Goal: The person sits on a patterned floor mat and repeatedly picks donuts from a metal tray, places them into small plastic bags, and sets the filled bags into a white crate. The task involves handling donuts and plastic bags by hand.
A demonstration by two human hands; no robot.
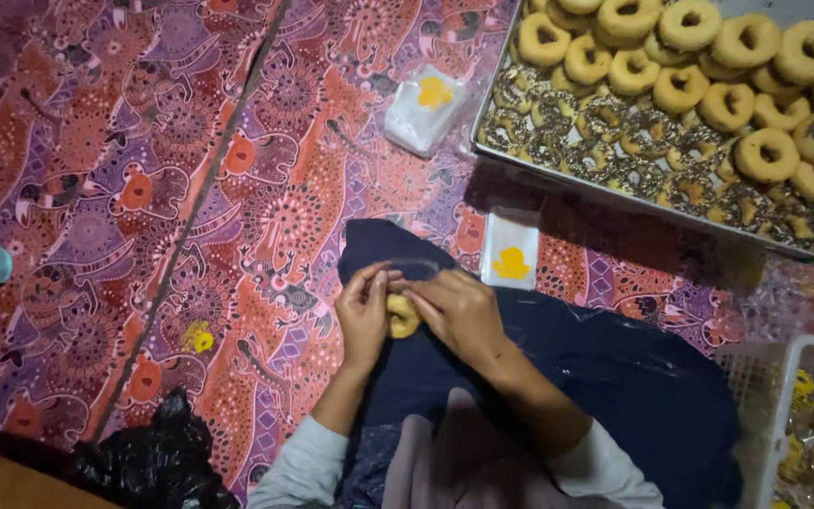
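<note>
1. Two hands work together over my lap. My left hand (363, 316) and right hand (459, 311) meet at the middle of a dark blue cloth (614, 377) spread over the patterned mat (190, 188).
2. Both hands grasp one plain ring doughnut (403, 317). It sits between the palms, touching both, with a clear plastic wrapper (414, 270) stretched above it between the fingertips.
3. Key relation: the doughnut lies just right of the left palm and just left of the right palm. Neither hand is clearly nearer. Most of the ring is hidden, so I cannot tell which way its flat face points.
4. Appearance: pale golden-yellow, matte, unglazed as far as shown. Only a small arc is visible.
5. Surroundings:
   - A small flat packet with a yellow mark (510, 250) lies at the far edge of the cloth, just beyond the right hand.
   - A stack of similar clear wrappers (424, 108) rests on the mat, near the left end of a metal tray (558, 181).
   - The tray holds plain doughnuts (690, 38) at its far side and sprinkle-topped doughnuts (614, 141) along its near edge.
   - A white basket (789, 396) at my right holds bagged doughnuts.
   - A black plastic bag (153, 457) lies at the near left.
</note>
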